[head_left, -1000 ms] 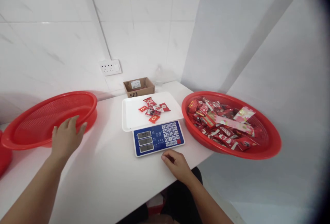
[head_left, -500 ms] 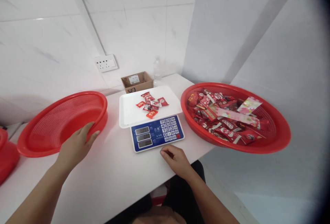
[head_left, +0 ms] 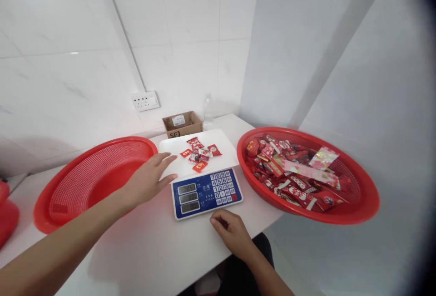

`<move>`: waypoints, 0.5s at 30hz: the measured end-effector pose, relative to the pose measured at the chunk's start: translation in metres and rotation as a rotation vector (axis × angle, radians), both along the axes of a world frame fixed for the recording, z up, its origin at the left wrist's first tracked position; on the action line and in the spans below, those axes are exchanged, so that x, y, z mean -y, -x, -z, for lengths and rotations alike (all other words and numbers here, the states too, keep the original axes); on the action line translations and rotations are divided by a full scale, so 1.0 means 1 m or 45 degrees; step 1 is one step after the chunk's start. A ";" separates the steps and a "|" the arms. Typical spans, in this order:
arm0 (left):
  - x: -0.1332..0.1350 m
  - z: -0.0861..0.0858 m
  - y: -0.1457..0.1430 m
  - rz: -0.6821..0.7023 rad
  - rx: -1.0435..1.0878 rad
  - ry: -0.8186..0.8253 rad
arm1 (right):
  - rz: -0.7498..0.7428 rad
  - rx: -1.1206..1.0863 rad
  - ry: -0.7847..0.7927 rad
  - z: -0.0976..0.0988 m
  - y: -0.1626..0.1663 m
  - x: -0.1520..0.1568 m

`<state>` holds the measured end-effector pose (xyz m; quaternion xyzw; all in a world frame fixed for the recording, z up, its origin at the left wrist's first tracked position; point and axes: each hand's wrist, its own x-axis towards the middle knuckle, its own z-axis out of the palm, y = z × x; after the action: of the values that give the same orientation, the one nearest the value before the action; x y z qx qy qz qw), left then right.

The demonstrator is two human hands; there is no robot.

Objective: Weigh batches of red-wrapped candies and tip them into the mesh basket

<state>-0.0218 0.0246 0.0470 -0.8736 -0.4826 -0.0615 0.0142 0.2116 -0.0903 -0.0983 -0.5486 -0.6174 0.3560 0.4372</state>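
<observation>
My left hand (head_left: 151, 179) reaches over the right rim of the left red basket (head_left: 85, 173), its fingers spread and pointing toward the scale's white tray (head_left: 223, 159). Nothing is in it. Several small red candy packets (head_left: 200, 152) lie in a loose cluster on that tray. In front of the tray is the blue keypad panel of the digital scale (head_left: 206, 203), with three small displays. My right hand (head_left: 231, 229) rests by the panel's front edge, fingers curled in with nothing visible in them.
A large red basket (head_left: 366, 198) full of red-wrapped snacks stands on the right, overhanging the table edge. Behind the tray are a small cardboard box (head_left: 184, 128) and a clear bottle (head_left: 207, 107). Another red container (head_left: 7, 219) shows at far left.
My left hand has moved from the left basket's rim rightward, toward the tray. The view has tilted up slightly. My right hand stays by the scale, and the packets lie as before.
</observation>
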 end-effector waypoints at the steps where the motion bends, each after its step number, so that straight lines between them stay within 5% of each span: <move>1: -0.007 0.001 -0.012 0.115 0.035 -0.006 | 0.001 0.002 0.009 0.000 0.000 0.000; 5: -0.043 0.012 -0.061 0.422 0.051 0.023 | 0.006 0.006 0.007 0.001 0.001 0.000; 10: -0.075 0.028 -0.107 0.442 -0.114 0.141 | 0.018 0.014 0.000 0.005 0.003 0.000; 15: -0.086 0.040 -0.121 0.461 -0.093 0.084 | 0.038 0.029 -0.008 0.011 0.003 -0.002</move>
<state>0.0990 0.1107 0.0069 -0.9478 -0.3184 -0.0153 -0.0083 0.2083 -0.0878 -0.1095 -0.5604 -0.6151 0.3412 0.4372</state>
